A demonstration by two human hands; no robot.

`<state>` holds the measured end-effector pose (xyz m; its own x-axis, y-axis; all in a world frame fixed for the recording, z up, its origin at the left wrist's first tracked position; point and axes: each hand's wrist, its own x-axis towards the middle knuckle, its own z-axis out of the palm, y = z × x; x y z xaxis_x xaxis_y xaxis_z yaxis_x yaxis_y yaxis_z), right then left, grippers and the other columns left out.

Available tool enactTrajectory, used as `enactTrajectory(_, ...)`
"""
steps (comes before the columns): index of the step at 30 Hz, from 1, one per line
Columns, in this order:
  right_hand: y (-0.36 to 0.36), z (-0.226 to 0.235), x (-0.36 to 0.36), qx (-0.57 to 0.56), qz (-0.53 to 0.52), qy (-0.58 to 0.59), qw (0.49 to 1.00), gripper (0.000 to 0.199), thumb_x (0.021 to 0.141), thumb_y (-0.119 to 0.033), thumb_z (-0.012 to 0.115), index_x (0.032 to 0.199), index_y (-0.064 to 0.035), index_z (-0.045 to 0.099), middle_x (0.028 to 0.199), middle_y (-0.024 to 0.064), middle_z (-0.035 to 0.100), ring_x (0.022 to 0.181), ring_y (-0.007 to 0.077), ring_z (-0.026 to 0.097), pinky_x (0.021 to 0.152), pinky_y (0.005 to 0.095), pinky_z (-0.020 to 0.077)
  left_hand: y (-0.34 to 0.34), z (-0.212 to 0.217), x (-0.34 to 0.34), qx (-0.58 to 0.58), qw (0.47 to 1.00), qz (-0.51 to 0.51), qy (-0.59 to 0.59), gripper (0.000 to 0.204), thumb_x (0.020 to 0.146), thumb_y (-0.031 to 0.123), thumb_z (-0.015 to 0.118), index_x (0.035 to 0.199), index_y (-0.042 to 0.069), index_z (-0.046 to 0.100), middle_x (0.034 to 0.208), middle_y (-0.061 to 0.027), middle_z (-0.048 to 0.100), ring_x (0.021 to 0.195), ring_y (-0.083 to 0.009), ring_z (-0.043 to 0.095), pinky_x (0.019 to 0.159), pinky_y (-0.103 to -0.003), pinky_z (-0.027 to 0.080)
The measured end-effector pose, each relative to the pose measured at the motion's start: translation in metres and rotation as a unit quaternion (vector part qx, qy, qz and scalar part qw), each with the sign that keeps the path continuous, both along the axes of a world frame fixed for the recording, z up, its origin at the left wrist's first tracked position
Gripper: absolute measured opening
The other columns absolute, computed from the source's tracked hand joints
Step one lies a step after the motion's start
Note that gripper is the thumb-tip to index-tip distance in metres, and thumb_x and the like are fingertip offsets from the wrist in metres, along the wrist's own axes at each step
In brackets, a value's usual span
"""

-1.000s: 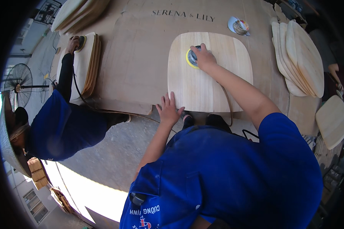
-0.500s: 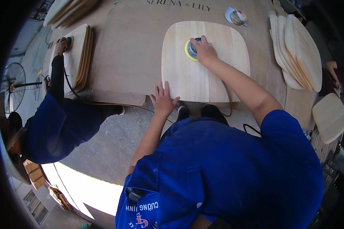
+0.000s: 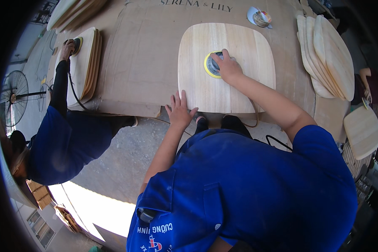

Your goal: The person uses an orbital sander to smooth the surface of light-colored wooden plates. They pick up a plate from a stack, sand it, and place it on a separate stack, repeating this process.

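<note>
A pale wooden panel (image 3: 248, 50) with rounded corners lies flat on the cardboard-covered table (image 3: 138, 59) in front of me. My right hand (image 3: 229, 68) is wrapped over a round orbital sander (image 3: 213, 64) with a dark body and a yellow rim, its pad down on the panel left of the middle. Its cord hangs past the panel's near edge. My left hand (image 3: 181, 111) rests at the panel's near left corner, fingers spread, fingertips at its edge and on the cardboard.
At left a co-worker in blue (image 3: 67, 143) runs another sander (image 3: 76, 45) over a stack of panels (image 3: 86, 71). More panels (image 3: 327, 59) are stacked at right. Sanding discs (image 3: 261, 18) lie at the far edge. A fan (image 3: 16, 96) stands far left; another person (image 3: 367, 86) is at right.
My right hand has moved the sander slightly nearer to me and a little right on the panel. My left hand stays at the corner. The co-worker's sander has shifted slightly.
</note>
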<state>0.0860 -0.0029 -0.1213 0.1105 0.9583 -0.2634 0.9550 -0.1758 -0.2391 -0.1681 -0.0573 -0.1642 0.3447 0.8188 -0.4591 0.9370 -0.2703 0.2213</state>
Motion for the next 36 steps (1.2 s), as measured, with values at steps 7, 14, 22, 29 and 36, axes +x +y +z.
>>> enactTrajectory(7, -0.038, 0.004, -0.012, -0.025, 0.1, 0.034, 0.994, 0.06, 0.083, -0.004, 0.058, 0.136, -0.0278, 0.042, 0.132, 0.017, 0.037, 0.104, 0.0394, 0.058, 0.088, 0.0444, 0.0516, 0.0, -0.002, 0.0, 0.0, 1.0, 0.002, -0.004, 0.094, 0.084, 0.056, 0.059, 0.153, 0.014, 0.011, 0.158, -0.0131, 0.016, 0.145, -0.0356, 0.013, 0.11, -0.065, 0.016)
enactTrajectory(14, 0.064, -0.009, 0.031, 0.019, -0.046, -0.007, 0.999, 0.057, 0.086, -0.006, 0.056, 0.137, -0.0287, 0.041, 0.13, 0.0147, 0.038, 0.107, 0.0384, 0.057, 0.089, 0.0444, 0.0509, 0.0, -0.004, -0.001, 0.002, 1.0, 0.002, -0.007, 0.095, 0.083, 0.057, 0.059, 0.153, 0.014, 0.011, 0.158, -0.0134, 0.017, 0.145, -0.0363, 0.014, 0.11, -0.065, 0.016)
enactTrajectory(22, 0.102, -0.009, 0.015, 0.048, -0.085, 0.0, 0.995, 0.059, 0.085, -0.006, 0.057, 0.137, -0.0293, 0.041, 0.131, 0.0139, 0.038, 0.109, 0.0384, 0.056, 0.09, 0.0438, 0.0512, -0.003, -0.007, -0.002, 0.04, 0.999, -0.007, -0.014, 0.095, 0.082, 0.059, 0.06, 0.152, 0.013, 0.014, 0.156, -0.015, 0.021, 0.143, -0.0371, 0.019, 0.107, -0.066, 0.021)
enactTrajectory(29, 0.05, 0.003, -0.038, -0.012, 0.062, 0.064, 0.996, 0.06, 0.081, -0.006, 0.065, 0.134, -0.0262, 0.043, 0.127, 0.015, 0.04, 0.102, 0.0373, 0.061, 0.087, 0.0426, 0.0532, -0.006, -0.009, -0.005, 0.061, 0.997, 0.015, -0.053, 0.102, 0.079, 0.056, 0.066, 0.151, 0.005, 0.015, 0.155, -0.0132, 0.024, 0.142, -0.0362, 0.022, 0.107, -0.065, 0.022)
enactTrajectory(36, -0.022, 0.007, -0.054, -0.012, 0.149, 0.076, 0.986, 0.053, 0.083, -0.005, 0.059, 0.131, -0.0232, 0.048, 0.124, 0.0165, 0.041, 0.101, 0.0405, 0.06, 0.085, 0.045, 0.0526, -0.002, 0.003, -0.009, 0.026, 0.999, -0.006, -0.032, 0.112, 0.07, 0.044, 0.079, 0.15, 0.003, 0.012, 0.156, -0.0109, 0.023, 0.143, -0.0325, 0.022, 0.11, -0.063, 0.02)
